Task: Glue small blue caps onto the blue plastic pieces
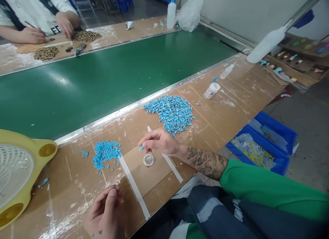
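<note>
My right hand [161, 141] pinches a small blue piece [141, 148] between thumb and fingertips. Just below it, a small round dish [148, 159] with a shiny silvery inside rests on a cardboard sheet [151, 180] taped down with white strips. My left hand [105, 211] hovers low at the front, thumb pressed to curled fingers; whatever it holds, if anything, is hidden. To the left of the sheet lies a scatter of small blue rings [105, 155]. Beyond my right hand is a large heap of slim blue pieces with whitish tips [173, 112].
A green belt [115, 74] runs behind the cardboard-covered table [218, 119]. At left stands a yellow-rimmed basket [48, 151]. A white tub [211, 90] and squeeze bottles [267, 43] stand at right, blue bins [280, 163] below. Across the belt, a co-worker's hands [65, 24] handle small brown pieces.
</note>
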`<state>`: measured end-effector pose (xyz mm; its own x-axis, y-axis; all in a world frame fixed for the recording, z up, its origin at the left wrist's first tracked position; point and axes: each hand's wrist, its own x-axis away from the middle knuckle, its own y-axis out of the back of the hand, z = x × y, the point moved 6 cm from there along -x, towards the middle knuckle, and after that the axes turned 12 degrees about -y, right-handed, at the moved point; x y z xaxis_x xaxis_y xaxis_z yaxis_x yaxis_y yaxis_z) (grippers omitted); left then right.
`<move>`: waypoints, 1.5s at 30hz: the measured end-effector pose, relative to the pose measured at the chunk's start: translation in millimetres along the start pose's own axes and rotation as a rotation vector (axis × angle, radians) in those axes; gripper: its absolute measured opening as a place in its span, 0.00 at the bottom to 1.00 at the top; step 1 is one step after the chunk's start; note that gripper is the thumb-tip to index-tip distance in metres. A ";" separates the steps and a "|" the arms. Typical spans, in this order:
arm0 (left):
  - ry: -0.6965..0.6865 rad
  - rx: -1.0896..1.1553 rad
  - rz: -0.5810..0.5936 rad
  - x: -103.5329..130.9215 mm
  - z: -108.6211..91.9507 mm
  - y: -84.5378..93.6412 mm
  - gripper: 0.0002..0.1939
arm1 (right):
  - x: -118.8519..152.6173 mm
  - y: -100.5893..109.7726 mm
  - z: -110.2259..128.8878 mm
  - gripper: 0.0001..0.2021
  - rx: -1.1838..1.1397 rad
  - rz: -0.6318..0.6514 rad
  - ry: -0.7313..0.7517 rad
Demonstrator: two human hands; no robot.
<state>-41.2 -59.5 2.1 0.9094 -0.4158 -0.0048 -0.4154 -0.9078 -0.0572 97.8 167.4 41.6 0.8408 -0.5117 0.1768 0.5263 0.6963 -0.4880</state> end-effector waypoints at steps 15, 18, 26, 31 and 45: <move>-0.043 0.013 0.291 9.3 -8.2 -56.4 0.07 | 3.5 -15.9 -17.2 0.11 -0.155 0.106 -0.143; -0.118 -0.071 0.265 14.4 -18.8 -68.2 0.08 | 4.7 -20.5 -20.6 0.11 -0.235 0.156 -0.169; -0.259 -0.133 0.269 19.9 -34.6 -85.5 0.09 | 6.3 -23.5 -21.7 0.10 -0.225 0.172 -0.136; -0.362 -0.173 0.258 20.1 -37.5 -87.5 0.09 | 6.4 -23.4 -22.4 0.11 -0.237 0.175 -0.143; -0.133 0.413 0.376 7.2 -22.8 -84.6 0.07 | 19.3 -35.2 -14.0 0.10 -0.019 0.217 -0.082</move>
<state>0.0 13.1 29.7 0.7062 -0.6714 -0.2245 -0.6931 -0.5912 -0.4123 93.7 125.9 50.2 0.9417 -0.3084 0.1342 0.3306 0.7753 -0.5382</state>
